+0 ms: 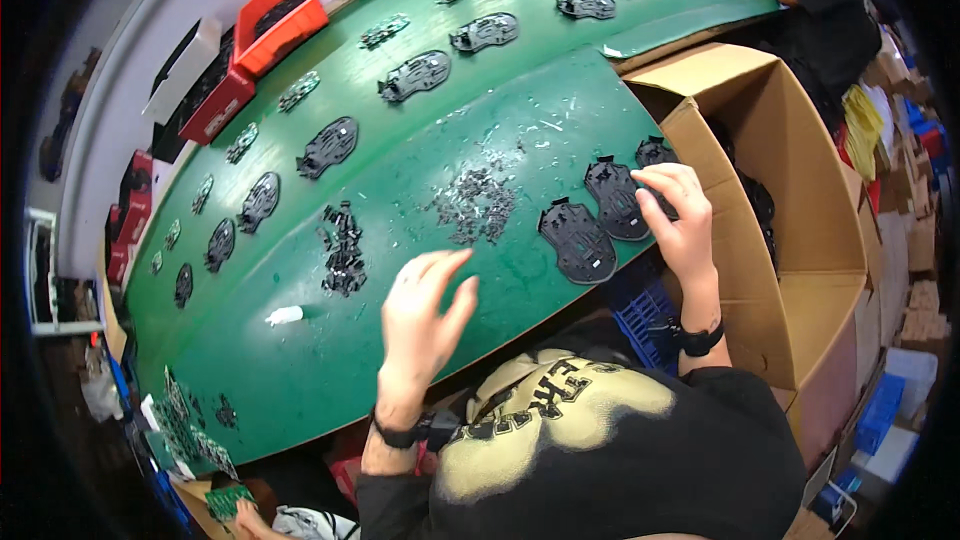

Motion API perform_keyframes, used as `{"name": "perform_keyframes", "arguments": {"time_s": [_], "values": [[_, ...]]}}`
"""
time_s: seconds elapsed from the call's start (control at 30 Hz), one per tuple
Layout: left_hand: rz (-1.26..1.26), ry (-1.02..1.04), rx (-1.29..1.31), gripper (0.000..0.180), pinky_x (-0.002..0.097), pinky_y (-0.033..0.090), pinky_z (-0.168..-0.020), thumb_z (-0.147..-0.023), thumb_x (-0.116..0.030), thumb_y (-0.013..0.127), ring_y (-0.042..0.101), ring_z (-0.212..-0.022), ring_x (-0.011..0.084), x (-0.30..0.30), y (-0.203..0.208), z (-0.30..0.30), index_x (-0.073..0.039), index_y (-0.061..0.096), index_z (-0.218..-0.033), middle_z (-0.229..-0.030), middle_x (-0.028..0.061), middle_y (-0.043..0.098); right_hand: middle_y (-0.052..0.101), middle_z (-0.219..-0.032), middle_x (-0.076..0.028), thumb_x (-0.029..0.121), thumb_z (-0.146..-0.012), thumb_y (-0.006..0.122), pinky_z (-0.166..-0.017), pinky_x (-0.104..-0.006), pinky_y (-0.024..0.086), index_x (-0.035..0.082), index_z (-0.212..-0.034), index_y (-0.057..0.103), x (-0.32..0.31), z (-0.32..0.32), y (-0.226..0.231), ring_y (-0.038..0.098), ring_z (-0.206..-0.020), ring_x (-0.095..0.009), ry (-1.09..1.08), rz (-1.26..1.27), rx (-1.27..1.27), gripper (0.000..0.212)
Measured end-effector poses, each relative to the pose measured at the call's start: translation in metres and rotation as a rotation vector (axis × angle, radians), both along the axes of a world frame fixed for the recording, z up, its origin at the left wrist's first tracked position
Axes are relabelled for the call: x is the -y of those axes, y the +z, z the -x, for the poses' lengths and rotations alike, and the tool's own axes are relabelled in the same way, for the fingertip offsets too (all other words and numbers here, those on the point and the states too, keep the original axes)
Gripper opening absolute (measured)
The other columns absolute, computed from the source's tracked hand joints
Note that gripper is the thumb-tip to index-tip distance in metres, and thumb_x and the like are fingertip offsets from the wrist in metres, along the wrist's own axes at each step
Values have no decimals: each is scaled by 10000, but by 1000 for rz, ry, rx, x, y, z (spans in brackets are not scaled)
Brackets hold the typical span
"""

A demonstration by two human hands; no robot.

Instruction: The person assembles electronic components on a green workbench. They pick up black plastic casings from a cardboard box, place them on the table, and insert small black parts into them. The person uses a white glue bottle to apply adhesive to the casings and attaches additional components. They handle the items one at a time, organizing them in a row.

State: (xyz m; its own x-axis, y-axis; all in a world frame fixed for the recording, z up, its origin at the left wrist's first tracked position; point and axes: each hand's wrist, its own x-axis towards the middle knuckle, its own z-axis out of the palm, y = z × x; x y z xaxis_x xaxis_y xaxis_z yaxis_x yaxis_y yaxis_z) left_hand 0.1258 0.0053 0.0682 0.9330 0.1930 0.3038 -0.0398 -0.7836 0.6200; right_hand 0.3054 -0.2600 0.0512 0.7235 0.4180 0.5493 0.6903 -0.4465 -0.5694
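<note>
- Two hands stand apart over the worktop: the left hand has its fingers parted, with nothing visible between them; the right hand has thumb and fingertips near each other at the shells, and I cannot tell whether it grips anything.
- Three black shells lie along the worktop's near edge, close by the right hand; no circuit board shows on them, so they look unfinished.
- Below that edge sits a blue crate; its contents are hard to make out.
- Right of the worktop stands an open carton with dark things inside, perhaps more shells waiting.
- At lower left, another person's hand holds a green board.
- Mid-worktop lie a scattered heap of small dark bits and a narrower pile of black parts; plenty seems left to use. A white bottle lies nearer.
- Beyond, a row of shells runs along the green strip, presumably done with here; circuit boards form a separate row behind, so joining the two looks not yet done.
- Past the strip, an orange bin and a dark red bin both hold black items.
- Far right, a co-worker is beside the strip.
</note>
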Motion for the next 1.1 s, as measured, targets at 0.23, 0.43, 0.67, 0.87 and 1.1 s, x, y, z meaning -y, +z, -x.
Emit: {"name": "perform_keyframes", "arguments": {"time_s": [0.23, 0.43, 0.67, 0.87, 1.1], "values": [[-217, -58, -234, 469, 406, 503, -853, -803, -299, 728, 574, -1035, 313, 50, -23, -81, -52, 598, -1179, -1077, 136, 606, 677, -969, -135, 2, -818, 677, -867, -353, 489, 16, -994, 710, -17, 12, 2, 634, -955, -272, 20, -45, -125, 180], [-149, -27, -104, 344, 408, 502, -808, -787, -245, 736, 584, -952, 294, 36, -35, -60, -53, 599, -1037, -987, 109, 590, 681, -959, -91, -25, -905, 598, -848, -294, 489, -23, -1057, 681, -34, 23, -6, 634, -914, -165, 77, -265, -360, 173], [465, 316, -48, 434, 266, 508, -623, -758, -198, 792, 603, -675, 102, -10, -16, 33, 0, 580, -1081, -930, 112, 694, 690, -902, -64, 40, -869, 675, -736, -232, 495, -10, -1020, 715, -133, 42, 19, 641, -812, -110, 385, -145, -533, 163], [1029, 615, 106, 468, 240, 549, -592, -809, -6, 719, 643, -771, 117, -42, -16, 129, -21, 456, -1196, -995, 103, 634, 676, -873, -90, 93, -832, 708, -690, -307, 523, 41, -962, 734, -245, 76, -1, 669, -792, -201, 717, 82, -419, 142], [1060, 799, 339, 450, 181, 469, -494, -854, 30, 683, 559, -601, 62, -51, -29, 194, -50, 438, -1223, -947, 58, 611, 641, -831, -95, 116, -794, 725, -698, -353, 521, 47, -891, 742, -286, 99, -35, 649, -747, -255, 672, 236, -303, 120]]}}
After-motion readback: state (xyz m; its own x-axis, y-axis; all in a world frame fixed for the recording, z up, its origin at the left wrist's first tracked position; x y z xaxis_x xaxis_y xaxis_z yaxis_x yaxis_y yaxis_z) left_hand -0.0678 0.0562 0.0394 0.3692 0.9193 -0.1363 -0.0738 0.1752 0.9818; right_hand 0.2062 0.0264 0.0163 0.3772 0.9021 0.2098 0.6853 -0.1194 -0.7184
